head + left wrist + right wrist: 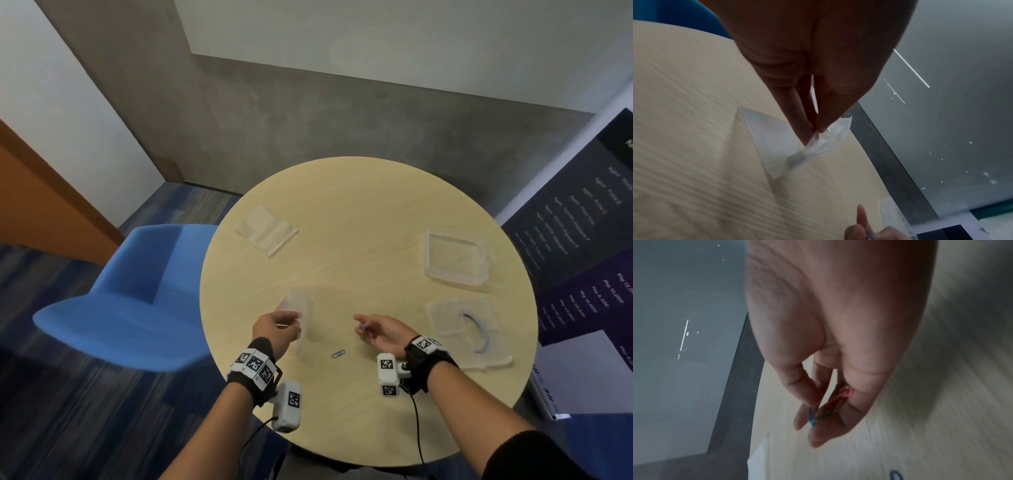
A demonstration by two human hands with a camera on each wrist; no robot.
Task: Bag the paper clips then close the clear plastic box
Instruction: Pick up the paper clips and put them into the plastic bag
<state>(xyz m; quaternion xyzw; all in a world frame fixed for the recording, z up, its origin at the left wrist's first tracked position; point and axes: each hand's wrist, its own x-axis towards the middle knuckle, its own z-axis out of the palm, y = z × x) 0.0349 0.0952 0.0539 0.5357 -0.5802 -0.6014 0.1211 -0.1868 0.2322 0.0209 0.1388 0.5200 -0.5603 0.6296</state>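
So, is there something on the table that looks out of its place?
Yes: one blue paper clip lies loose on the table, between the two hands. The right hand pinches coloured clips and the left hand holds a small clear bag, so this clip seems dropped or left behind.

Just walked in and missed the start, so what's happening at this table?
A person is bagging paper clips. The left hand pinches a small clear plastic bag by its top edge, while the right hand holds a few coloured paper clips between its fingertips, apart from the bag. One blue paper clip lies on the round table between the hands. The clear plastic box sits open to the right.
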